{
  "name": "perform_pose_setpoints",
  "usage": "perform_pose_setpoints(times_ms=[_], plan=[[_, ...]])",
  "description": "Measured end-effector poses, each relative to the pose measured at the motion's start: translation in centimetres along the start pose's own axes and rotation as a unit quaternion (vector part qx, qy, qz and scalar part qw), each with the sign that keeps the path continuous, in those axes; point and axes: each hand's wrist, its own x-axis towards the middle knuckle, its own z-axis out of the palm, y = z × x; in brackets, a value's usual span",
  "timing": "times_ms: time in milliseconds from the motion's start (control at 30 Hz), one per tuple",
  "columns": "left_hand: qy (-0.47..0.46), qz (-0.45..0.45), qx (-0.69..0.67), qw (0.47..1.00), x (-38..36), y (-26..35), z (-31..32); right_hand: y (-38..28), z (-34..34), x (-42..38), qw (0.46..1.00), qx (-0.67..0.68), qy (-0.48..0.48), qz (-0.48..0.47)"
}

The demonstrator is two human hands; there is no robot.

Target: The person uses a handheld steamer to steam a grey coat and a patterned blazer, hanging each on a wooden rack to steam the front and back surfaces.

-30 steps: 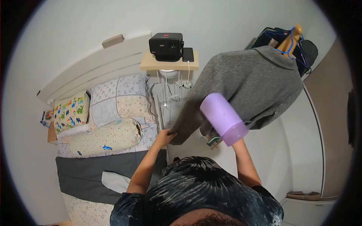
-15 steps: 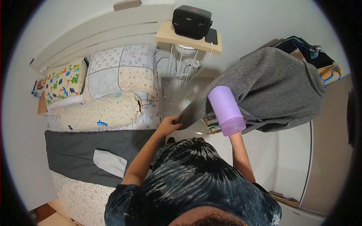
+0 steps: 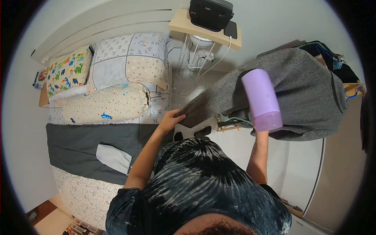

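A grey woollen garment (image 3: 301, 94) hangs at the right, with one part stretched out leftward. At the end of that part, my left hand (image 3: 170, 120) pinches the cloth edge between thumb and fingers. My right hand (image 3: 261, 135) is closed on a lilac handheld garment steamer (image 3: 261, 92), a cylinder with a see-through purple section at its near end. The steamer is in front of the grey cloth and covers most of my right fingers.
To the left is a bed with pillows (image 3: 147, 49), a bolster (image 3: 109, 105), a dark grey blanket (image 3: 74, 150) and a white cloth (image 3: 113, 156). A small table (image 3: 180, 23) at the back bears a black device (image 3: 211, 13) and a phone (image 3: 230, 29) on a cable.
The steamer in my right hand has moved right and upward across the garment. My left hand still pinches the cloth edge, a little higher in view. The whole view has shifted slightly.
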Motion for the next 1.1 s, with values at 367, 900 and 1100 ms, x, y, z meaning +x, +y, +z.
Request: perform_pose_setpoints(times_ms=[367,900,1100], plan=[[-0.008,-0.003,0.061,0.998,-1.7,2.0,-0.2,-4.2,11.2,-6.7,0.987,0.073,-0.071,-0.121],[0.018,0.020,0.092,0.995,-1.9,0.1,-1.7,-5.6,2.1,0.2,0.970,0.227,0.072,0.041],[0.014,0.020,0.088,0.996,-1.2,-0.8,-2.0,-6.0,9.9,-4.8,0.982,0.119,0.012,-0.145]])
